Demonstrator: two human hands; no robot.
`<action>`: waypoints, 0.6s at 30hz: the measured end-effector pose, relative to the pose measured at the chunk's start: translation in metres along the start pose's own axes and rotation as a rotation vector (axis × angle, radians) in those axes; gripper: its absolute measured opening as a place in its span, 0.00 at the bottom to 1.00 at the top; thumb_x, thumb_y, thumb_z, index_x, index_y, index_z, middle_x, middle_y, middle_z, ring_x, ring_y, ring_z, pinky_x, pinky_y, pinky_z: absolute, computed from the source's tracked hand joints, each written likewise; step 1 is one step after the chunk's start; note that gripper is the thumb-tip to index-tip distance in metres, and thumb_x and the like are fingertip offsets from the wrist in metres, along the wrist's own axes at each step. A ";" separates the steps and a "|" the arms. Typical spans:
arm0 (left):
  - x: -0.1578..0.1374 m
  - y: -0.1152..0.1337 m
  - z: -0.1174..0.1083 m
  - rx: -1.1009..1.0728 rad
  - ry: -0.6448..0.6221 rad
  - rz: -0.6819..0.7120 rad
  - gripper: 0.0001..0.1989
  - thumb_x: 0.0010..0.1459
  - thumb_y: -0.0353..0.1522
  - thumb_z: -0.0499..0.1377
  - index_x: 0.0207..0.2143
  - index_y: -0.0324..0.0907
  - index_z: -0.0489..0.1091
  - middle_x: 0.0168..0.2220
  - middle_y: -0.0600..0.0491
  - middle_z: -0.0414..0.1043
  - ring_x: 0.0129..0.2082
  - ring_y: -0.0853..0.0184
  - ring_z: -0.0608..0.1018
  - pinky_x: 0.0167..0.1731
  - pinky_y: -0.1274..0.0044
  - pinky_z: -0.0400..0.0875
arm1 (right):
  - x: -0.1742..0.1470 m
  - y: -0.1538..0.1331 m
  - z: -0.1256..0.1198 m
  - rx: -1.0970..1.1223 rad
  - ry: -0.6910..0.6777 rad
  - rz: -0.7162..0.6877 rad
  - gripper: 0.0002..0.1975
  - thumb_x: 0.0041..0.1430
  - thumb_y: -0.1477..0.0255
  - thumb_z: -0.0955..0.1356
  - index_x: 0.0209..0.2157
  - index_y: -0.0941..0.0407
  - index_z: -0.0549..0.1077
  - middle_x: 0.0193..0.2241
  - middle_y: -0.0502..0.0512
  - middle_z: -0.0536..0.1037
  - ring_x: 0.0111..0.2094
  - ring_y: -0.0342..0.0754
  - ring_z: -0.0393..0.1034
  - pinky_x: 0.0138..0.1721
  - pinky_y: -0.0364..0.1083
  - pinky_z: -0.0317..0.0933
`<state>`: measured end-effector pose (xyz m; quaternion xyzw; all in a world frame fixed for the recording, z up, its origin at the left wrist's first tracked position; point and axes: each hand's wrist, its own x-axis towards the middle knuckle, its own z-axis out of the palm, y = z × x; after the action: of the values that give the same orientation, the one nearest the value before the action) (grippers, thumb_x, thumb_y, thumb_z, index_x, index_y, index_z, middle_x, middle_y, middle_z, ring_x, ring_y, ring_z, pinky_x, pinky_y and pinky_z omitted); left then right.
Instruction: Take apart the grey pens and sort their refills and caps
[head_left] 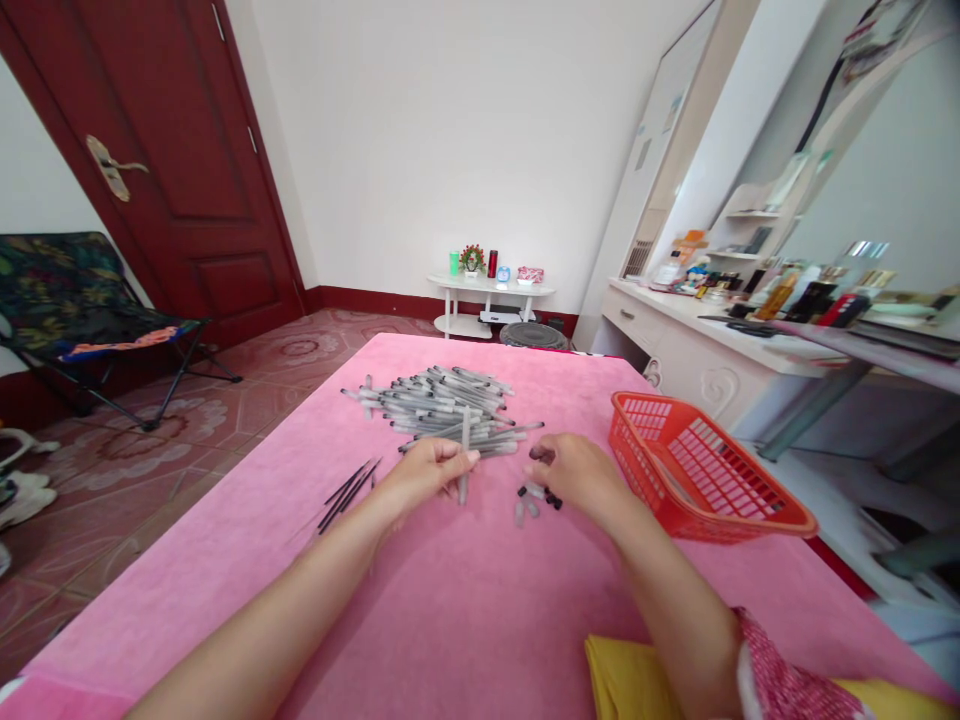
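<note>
My left hand (435,468) grips a translucent pen barrel (465,430), held roughly upright between thumb and fingers. Just behind it lies a heap of grey, translucent pens or pen barrels (442,400) with dark ends. My right hand (574,468) is over a small cluster of clear pen caps (533,508) and short black pieces (553,502). Its fingers curl together by a dark bit at their tips, and what they pinch is too blurred to name. Several thin black refills (345,498) lie on the cloth left of my left hand.
Everything lies on a pink cloth-covered table (450,620). An orange-red plastic basket (705,470) stands to the right of my right hand. Folded yellow cloth (626,675) lies under my right forearm at the near edge. A dresser (690,340) with bottles is beyond the basket.
</note>
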<state>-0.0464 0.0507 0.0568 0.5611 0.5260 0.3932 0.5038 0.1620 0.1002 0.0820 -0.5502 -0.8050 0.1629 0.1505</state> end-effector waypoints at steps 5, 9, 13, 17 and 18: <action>-0.003 -0.005 0.016 0.062 -0.119 0.096 0.20 0.50 0.45 0.56 0.19 0.39 0.60 0.14 0.60 0.58 0.15 0.75 0.64 0.17 0.83 0.56 | -0.003 -0.021 0.016 0.652 -0.062 -0.161 0.14 0.51 0.64 0.64 0.35 0.60 0.73 0.27 0.54 0.75 0.18 0.40 0.64 0.19 0.40 0.56; -0.007 -0.004 0.029 0.097 -0.183 0.148 0.18 0.52 0.44 0.55 0.21 0.37 0.64 0.16 0.59 0.59 0.16 0.76 0.62 0.18 0.83 0.55 | -0.008 -0.036 0.025 0.927 -0.072 -0.098 0.13 0.45 0.65 0.68 0.30 0.61 0.70 0.17 0.48 0.69 0.14 0.37 0.58 0.15 0.38 0.52; -0.012 0.000 0.027 0.302 -0.197 0.206 0.22 0.55 0.45 0.50 0.19 0.37 0.64 0.16 0.57 0.61 0.17 0.74 0.63 0.19 0.82 0.54 | -0.007 -0.035 0.014 1.001 -0.023 -0.012 0.11 0.43 0.66 0.68 0.26 0.60 0.68 0.14 0.44 0.64 0.13 0.37 0.55 0.15 0.38 0.50; -0.019 0.006 0.000 0.793 -0.202 0.214 0.23 0.54 0.45 0.50 0.16 0.39 0.65 0.14 0.56 0.60 0.16 0.73 0.62 0.19 0.80 0.50 | -0.003 -0.014 -0.019 0.820 0.287 -0.007 0.10 0.44 0.66 0.67 0.27 0.59 0.69 0.17 0.47 0.67 0.15 0.38 0.58 0.18 0.39 0.53; -0.021 0.008 -0.007 0.901 -0.196 0.178 0.22 0.53 0.45 0.51 0.15 0.39 0.65 0.14 0.55 0.61 0.16 0.72 0.62 0.19 0.80 0.50 | -0.003 -0.006 -0.029 0.720 0.394 -0.006 0.11 0.45 0.66 0.66 0.29 0.59 0.70 0.19 0.48 0.69 0.17 0.39 0.60 0.19 0.40 0.54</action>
<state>-0.0548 0.0321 0.0679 0.8013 0.5442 0.1125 0.2217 0.1702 0.0980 0.1109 -0.4807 -0.6540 0.3254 0.4852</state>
